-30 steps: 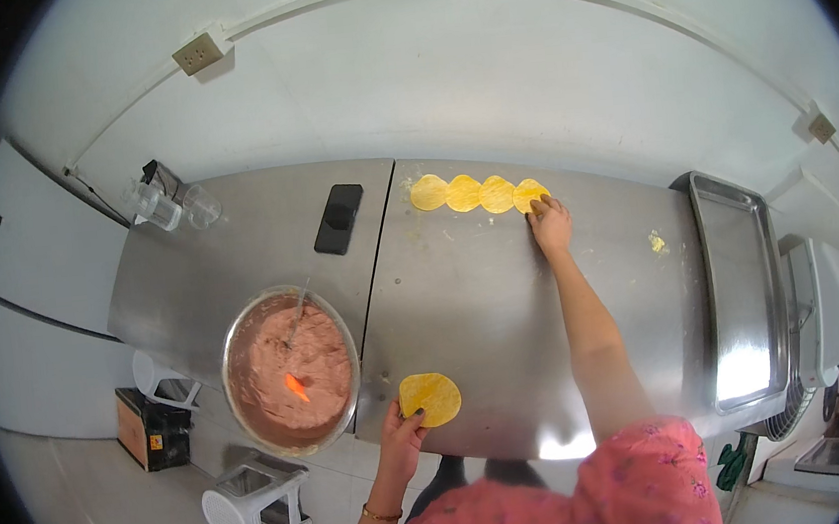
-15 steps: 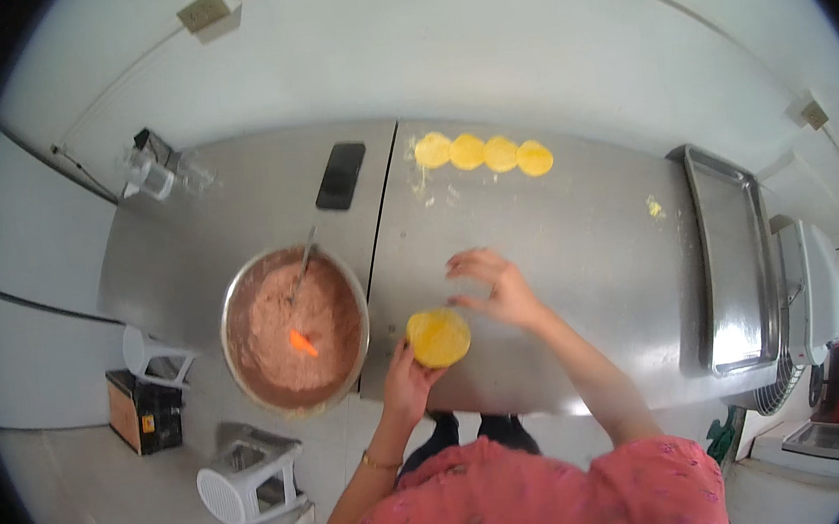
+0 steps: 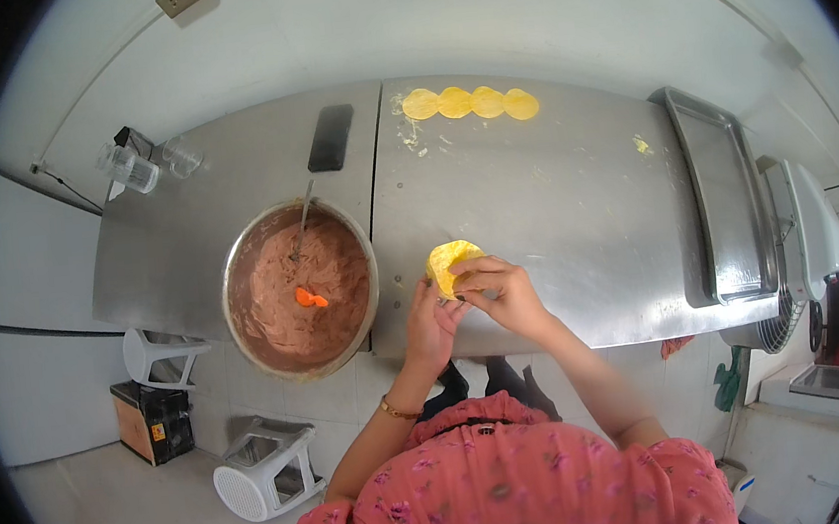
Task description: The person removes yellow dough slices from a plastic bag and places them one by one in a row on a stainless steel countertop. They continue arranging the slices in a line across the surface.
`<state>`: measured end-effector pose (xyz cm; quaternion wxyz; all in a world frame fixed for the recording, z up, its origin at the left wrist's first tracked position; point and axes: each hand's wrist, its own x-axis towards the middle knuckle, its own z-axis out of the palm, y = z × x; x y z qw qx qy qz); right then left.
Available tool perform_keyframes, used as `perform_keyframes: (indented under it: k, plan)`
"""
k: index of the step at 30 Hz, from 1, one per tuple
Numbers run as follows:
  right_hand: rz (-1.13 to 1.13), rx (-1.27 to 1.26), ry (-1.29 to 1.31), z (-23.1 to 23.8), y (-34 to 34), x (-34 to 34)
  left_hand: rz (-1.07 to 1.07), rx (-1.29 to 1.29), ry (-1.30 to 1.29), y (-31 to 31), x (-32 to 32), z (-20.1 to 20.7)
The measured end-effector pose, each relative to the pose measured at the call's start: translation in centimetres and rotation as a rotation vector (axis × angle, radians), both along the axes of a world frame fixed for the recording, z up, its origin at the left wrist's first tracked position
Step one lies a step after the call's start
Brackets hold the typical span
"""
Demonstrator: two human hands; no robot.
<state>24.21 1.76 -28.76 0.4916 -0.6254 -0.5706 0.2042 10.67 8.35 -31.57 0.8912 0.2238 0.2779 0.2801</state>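
Observation:
My left hand point(image 3: 432, 323) grips a stack of round yellow dumpling wrappers point(image 3: 447, 258) from below, above the near edge of the steel table. My right hand point(image 3: 505, 298) is closed at the stack's right side, thumb and fingertips pinching its edge; whether one wrapper is parted from the rest, I cannot tell. Along the table's far side, several yellow wrappers point(image 3: 453, 102) lie flat in an overlapping row. Left of my hands stands a large metal bowl point(image 3: 374, 306) of pinkish-brown filling point(image 3: 279, 309), with a metal-handled utensil point(image 3: 306, 207) and something orange point(image 3: 310, 297) in it.
A black phone point(image 3: 331, 138) lies beyond the bowl, with clear glass vessels point(image 3: 132, 169) at the far left. An empty metal tray point(image 3: 724, 205) rests at the table's right end, beside a white appliance point(image 3: 804, 228). White step stools point(image 3: 259, 476) stand on the floor at left.
My right hand, earlier apart with fingers spread, has come left and closed on the wrapper stack. The left hand has tilted the stack. My view has shifted, so the table sits higher in it.

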Motion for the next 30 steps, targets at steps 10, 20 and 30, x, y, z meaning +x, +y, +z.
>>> perform_keyframes:
  k: [10, 20, 30]
  plan:
    - [-0.004, -0.158, 0.374, -0.1, -0.4, -1.5, -0.059, 0.045, 0.027, -0.5, -2.0, 0.2]
    - [-0.052, -0.264, 1.241, -0.3, -1.5, 1.3, -0.124, 0.129, 0.107, 0.2, -2.6, -0.3]
    - [-0.378, 0.037, 1.458, 1.3, -2.9, 12.9, -0.125, -0.041, 0.100, -0.8, 0.4, -1.4]
